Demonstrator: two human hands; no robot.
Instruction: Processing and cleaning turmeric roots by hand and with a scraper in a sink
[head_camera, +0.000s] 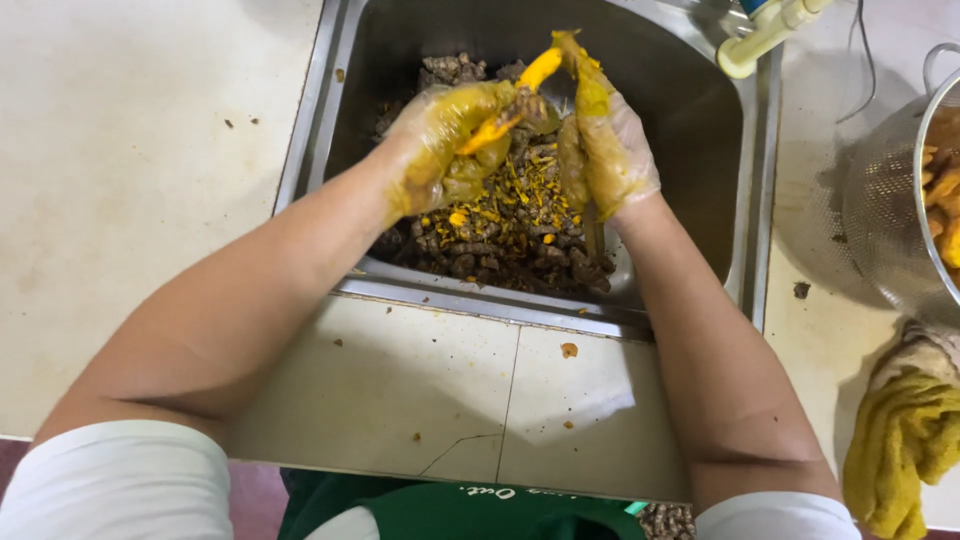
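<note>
Head view: your left hand grips a root, right hand fingers pinching its tip, over the sink so peelings drop inside.

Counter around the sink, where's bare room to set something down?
Left of the sink, the counter is bare. The front ledge is partly free between the arms. Right is crowded by the strainer and cloth.
</note>
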